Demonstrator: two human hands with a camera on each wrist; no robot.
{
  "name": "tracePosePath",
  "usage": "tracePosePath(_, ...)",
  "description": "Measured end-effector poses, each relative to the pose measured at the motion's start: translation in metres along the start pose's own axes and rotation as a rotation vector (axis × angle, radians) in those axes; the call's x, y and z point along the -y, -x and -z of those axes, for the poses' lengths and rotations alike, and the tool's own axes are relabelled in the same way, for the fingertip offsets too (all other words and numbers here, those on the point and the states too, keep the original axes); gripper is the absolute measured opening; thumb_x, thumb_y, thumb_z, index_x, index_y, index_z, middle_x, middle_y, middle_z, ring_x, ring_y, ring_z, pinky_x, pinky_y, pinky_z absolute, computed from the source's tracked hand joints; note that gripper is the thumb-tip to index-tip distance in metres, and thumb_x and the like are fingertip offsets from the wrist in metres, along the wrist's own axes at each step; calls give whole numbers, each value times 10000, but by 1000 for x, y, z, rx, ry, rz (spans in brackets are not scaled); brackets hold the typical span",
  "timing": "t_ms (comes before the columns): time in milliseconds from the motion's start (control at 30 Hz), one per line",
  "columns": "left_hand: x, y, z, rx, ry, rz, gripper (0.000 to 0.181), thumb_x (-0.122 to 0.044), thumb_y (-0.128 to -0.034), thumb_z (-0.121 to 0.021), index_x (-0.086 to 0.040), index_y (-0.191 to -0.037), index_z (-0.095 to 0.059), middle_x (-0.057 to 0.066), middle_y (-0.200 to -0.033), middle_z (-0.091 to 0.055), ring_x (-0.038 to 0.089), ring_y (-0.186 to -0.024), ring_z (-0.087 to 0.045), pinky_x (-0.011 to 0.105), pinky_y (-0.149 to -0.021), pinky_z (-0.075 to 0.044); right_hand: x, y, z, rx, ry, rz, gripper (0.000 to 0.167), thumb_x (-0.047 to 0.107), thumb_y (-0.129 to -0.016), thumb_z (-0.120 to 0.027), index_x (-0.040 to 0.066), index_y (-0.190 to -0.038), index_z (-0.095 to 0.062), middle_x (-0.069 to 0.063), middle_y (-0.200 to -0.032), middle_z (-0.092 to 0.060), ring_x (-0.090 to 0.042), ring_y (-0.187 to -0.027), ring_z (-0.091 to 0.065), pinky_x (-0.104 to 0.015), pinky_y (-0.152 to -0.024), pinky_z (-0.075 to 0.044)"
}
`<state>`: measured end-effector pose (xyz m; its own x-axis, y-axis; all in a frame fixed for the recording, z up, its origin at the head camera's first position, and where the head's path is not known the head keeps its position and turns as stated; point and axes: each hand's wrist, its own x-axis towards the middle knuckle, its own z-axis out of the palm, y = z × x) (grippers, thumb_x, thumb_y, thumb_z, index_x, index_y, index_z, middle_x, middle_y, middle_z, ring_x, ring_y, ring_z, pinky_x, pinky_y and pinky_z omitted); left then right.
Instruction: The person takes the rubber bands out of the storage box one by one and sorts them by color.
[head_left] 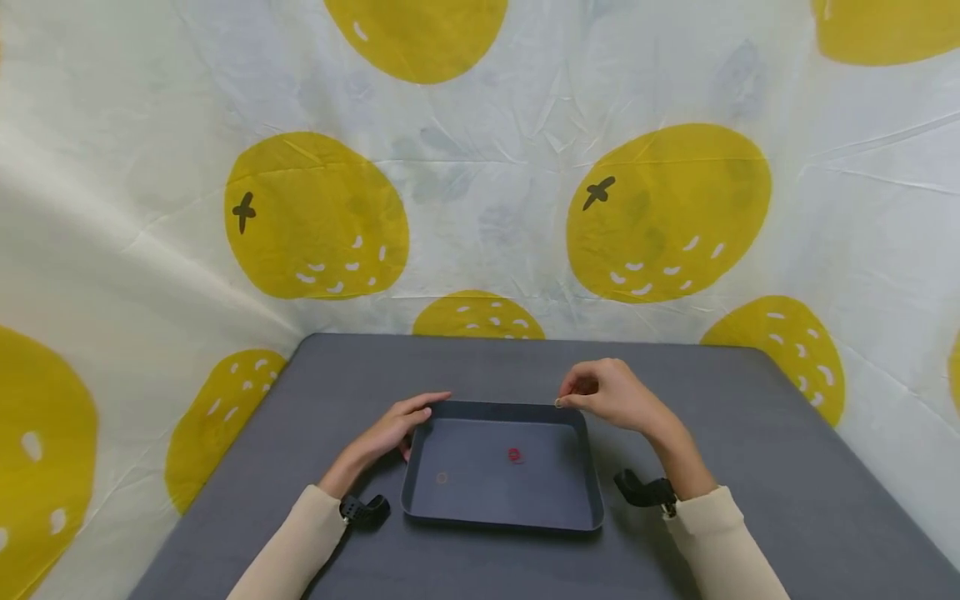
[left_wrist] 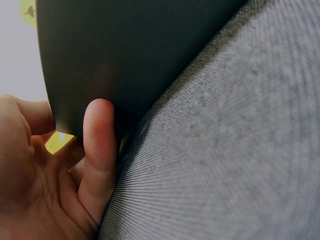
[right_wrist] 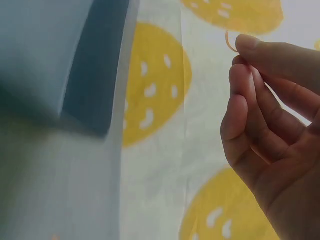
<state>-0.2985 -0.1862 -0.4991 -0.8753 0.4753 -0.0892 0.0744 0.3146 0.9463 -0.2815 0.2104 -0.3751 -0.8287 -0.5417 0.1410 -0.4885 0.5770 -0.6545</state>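
Observation:
A dark grey rectangular tray point(head_left: 480, 518) lies on the table, its outer wall point(left_wrist: 125, 45) large in the left wrist view. My left hand point(head_left: 392, 427) grips its back left corner, with a finger point(left_wrist: 98, 135) against the outside wall. Over the back right corner, my right hand point(head_left: 617, 395) pinches a thin, pale orange loop, likely a rubber band point(right_wrist: 228, 42), between thumb and fingertips. Inside the tray sit a small red looped thing point(head_left: 514, 455), perhaps rubber bands, right of the middle, and a thin tan ring point(head_left: 442, 478) toward the left.
The tray stands on a grey cloth-covered table point(head_left: 360, 367). Behind and beside it hangs a white curtain point(head_left: 480, 225) printed with big yellow fruits. A black band with a camera mount point(head_left: 365, 512) is on the left wrist, another point(head_left: 643, 490) on the right.

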Motion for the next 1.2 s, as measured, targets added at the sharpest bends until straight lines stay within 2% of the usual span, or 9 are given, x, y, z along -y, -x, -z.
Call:
tracePosePath(200, 2, 1, -2, -2, 6, 14, 445, -302, -1140, -392, -293, -1583, -444, 144, -1626, -397, 240, -722, -673, 379, -488, -564, -24, 28, 22, -72, 37, -68, 58, 178, -937, -777, 123, -918, -779, 42, -853, -752, -74, -725, -669, -264, -655, -543)
tracePosePath(333, 1, 0, -3, 3, 12, 18, 449, -304, -1141, -389, -289, -1586, -439, 155, -1611, -416, 246, -765, -690, 384, -496, -570, -39, 47, 37, -114, 40, -111, 82, 203, -939, -778, 122, -926, -782, 28, -873, -755, -57, -739, -665, -258, -666, -539)
tracePosePath(567, 2, 2, -2, -4, 11, 21, 432, -323, -1137, -400, -330, -1565, -464, 142, -1622, -392, 221, -645, -636, 375, -482, -559, -79, 72, 54, -162, 39, -211, 126, 246, -957, -761, 122, -962, -780, -56, -950, -759, -65, -774, -655, -276, -672, -537)
tracePosePath(733, 1, 3, 0, 9, 4, 6, 440, -299, -1143, -383, -303, -1578, -449, 153, -1631, -374, 231, -694, -652, 389, -494, -570, -109, 84, 58, -140, 26, -286, 189, 232, -967, -749, 47, -994, -778, -138, -969, -757, -142, -788, -650, -284, -682, -528)
tracePosePath(833, 0, 3, 0, 9, 1, 0, 440, -300, -1144, -380, -300, -1579, -447, 146, -1637, -369, 234, -710, -657, 391, -498, -573, -124, 90, 58, -126, 26, -323, 191, 207, -971, -739, 23, -1002, -778, -138, -933, -753, -179, -759, -638, -287, -662, -519)
tracePosePath(1067, -2, 2, 0, 8, 9, 7, 444, -300, -1143, -382, -299, -1583, -441, 153, -1628, -377, 238, -719, -668, 387, -490, -567, -148, 98, 55, -112, 90, -408, 176, 203, -964, -743, 33, -980, -789, -61, -860, -741, -91, -694, -593, -253, -618, -507)
tracePosePath(1200, -3, 2, 0, 0, 2, 17, 441, -300, -1140, -391, -309, -1577, -449, 161, -1627, -376, 230, -709, -663, 385, -484, -563, -153, 100, 53, -109, 119, -467, 194, 228, -952, -754, 39, -965, -794, -27, -828, -734, -101, -692, -592, -262, -609, -501)
